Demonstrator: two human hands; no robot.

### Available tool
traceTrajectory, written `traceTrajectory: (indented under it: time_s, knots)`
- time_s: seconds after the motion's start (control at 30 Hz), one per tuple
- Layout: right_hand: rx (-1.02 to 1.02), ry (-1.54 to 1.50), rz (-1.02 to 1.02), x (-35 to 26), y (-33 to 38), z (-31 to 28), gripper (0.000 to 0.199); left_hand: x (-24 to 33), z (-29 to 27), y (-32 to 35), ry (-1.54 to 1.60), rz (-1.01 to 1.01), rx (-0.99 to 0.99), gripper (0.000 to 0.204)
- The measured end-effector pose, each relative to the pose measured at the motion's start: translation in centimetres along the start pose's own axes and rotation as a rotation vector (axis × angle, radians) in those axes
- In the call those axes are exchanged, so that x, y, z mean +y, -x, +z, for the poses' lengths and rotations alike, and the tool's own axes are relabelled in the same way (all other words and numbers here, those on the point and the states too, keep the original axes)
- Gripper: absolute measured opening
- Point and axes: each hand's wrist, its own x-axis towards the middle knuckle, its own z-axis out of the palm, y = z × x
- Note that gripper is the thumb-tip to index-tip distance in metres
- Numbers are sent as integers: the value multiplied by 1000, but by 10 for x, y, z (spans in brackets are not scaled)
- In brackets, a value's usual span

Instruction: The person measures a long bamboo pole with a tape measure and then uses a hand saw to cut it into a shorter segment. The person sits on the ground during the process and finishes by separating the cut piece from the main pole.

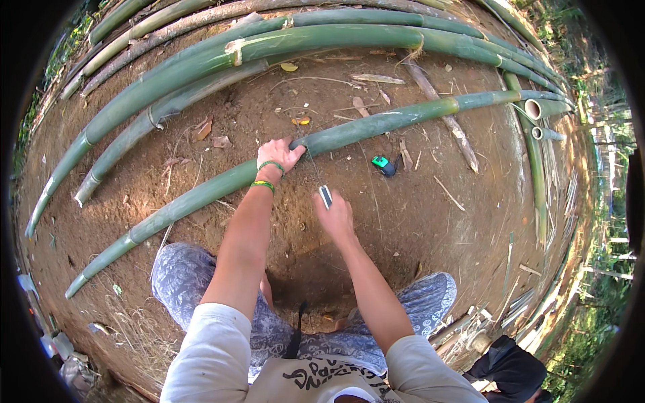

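Green bamboo pole (376, 124) lies across the bare dirt (430, 228), just ahead of the knees. Left hand (279, 156) is pressed flat on top of it, fingers spread, green bands on the wrist. Right hand (334, 213) is closed around a small tool (326, 195), its thin tip reaching to the pole. A green tape measure (383, 164) sits nearby. More poles (322, 37) lie beyond.

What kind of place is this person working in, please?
Probably an outdoor bamboo work yard. Long green bamboo poles lie on bare brown earth, with grass and trees at the right edge. The left hand rests on one bamboo pole.
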Motion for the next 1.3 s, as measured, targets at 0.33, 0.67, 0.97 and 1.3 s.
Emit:
traceTrajectory:
  time_s: [0.33,0.67,0.97,1.3]
  knots:
    - [82,-10,-98,-17,-42,9,43,5,1,-4,-5,19,-1,54]
    - [51,17,-73,4,-25,8,43,7,-1,-2,9,1,18,53]
    - [-17,-17,-4,11,5,-2,46,-6,1,2,11,-26,43,54]
    - [61,-6,-59,-29,-60,7,43,6,1,-6,9,25,37,53]
